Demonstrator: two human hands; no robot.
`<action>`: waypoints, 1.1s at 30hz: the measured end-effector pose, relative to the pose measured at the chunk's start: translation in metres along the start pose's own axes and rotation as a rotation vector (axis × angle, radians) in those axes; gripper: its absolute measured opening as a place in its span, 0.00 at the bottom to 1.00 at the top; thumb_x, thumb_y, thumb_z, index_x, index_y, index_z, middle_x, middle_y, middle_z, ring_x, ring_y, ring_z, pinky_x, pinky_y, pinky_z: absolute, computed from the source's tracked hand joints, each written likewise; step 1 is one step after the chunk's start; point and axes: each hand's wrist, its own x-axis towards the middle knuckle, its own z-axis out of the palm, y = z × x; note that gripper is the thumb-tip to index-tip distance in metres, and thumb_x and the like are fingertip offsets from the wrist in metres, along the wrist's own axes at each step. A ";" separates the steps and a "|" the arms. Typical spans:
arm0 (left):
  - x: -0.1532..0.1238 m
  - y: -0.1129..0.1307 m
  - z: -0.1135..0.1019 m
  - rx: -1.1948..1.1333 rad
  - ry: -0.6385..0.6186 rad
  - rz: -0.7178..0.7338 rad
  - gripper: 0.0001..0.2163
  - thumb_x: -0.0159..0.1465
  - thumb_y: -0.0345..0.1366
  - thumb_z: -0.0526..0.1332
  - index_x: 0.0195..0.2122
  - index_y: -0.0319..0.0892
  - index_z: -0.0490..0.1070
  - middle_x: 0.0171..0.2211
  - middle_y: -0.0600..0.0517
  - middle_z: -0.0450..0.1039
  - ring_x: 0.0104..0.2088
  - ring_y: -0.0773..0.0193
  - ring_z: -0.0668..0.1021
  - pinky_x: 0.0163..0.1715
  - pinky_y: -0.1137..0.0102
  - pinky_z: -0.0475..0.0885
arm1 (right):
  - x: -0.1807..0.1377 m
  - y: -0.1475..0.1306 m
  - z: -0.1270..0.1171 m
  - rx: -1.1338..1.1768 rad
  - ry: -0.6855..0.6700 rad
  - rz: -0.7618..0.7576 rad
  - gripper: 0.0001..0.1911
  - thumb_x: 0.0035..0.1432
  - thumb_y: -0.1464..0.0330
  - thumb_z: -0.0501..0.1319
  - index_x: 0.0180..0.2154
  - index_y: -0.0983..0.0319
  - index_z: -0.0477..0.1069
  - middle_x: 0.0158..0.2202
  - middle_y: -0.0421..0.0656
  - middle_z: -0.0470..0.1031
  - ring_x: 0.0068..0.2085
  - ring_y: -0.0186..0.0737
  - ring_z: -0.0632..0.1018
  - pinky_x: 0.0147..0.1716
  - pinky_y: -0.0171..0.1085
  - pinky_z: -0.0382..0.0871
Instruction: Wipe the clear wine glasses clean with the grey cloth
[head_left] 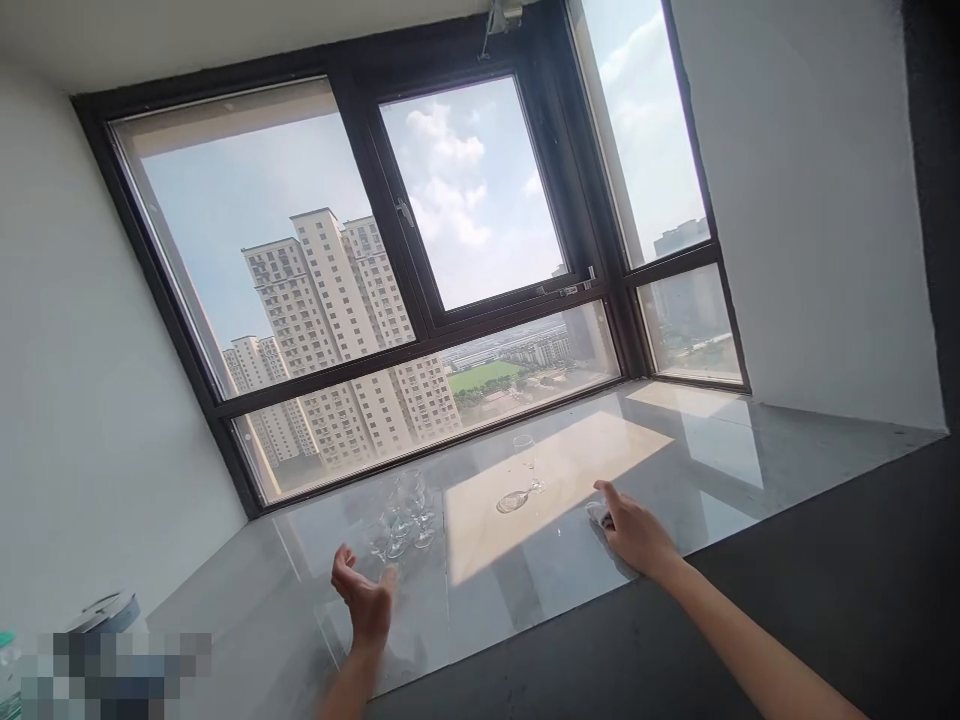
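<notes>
My left hand (pixel 365 595) hovers over the glossy stone sill (pixel 697 450), fingers apart and palm turned sideways, holding nothing. Just beyond it stands a cluster of several clear wine glasses (pixel 403 517). My right hand (pixel 636 532) rests on the sill with its fingers pressed down on a small white cloth (pixel 598 515). A single wine glass (pixel 529 460) stands upright farther back, and a small clear glass piece (pixel 511 501) lies flat next to it.
A large dark-framed window (pixel 420 330) rises behind the sill, showing apartment towers. White walls close in on both sides. A grey round container (pixel 105 612) sits at the far left. A dark surface (pixel 825 590) borders the sill's near edge.
</notes>
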 end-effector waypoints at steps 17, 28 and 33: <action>-0.049 0.044 0.072 0.199 -0.808 0.532 0.14 0.64 0.36 0.55 0.47 0.51 0.76 0.37 0.51 0.80 0.39 0.57 0.80 0.40 0.65 0.71 | -0.005 -0.048 0.005 0.150 0.019 -0.086 0.30 0.49 0.83 0.53 0.54 0.59 0.57 0.39 0.45 0.73 0.40 0.41 0.73 0.34 0.33 0.60; -0.078 0.101 0.136 0.271 -0.816 0.672 0.09 0.61 0.27 0.56 0.29 0.44 0.74 0.31 0.49 0.75 0.37 0.58 0.76 0.44 0.65 0.67 | -0.010 -0.113 -0.014 0.188 0.048 -0.422 0.33 0.44 0.82 0.55 0.53 0.58 0.59 0.43 0.46 0.70 0.43 0.45 0.73 0.38 0.36 0.64; -0.079 0.100 0.133 0.173 -0.816 0.773 0.10 0.66 0.30 0.55 0.39 0.47 0.76 0.34 0.50 0.75 0.39 0.59 0.76 0.45 0.65 0.68 | 0.001 -0.101 -0.023 0.387 0.157 -0.293 0.31 0.45 0.81 0.55 0.52 0.57 0.57 0.39 0.42 0.70 0.37 0.40 0.72 0.35 0.34 0.63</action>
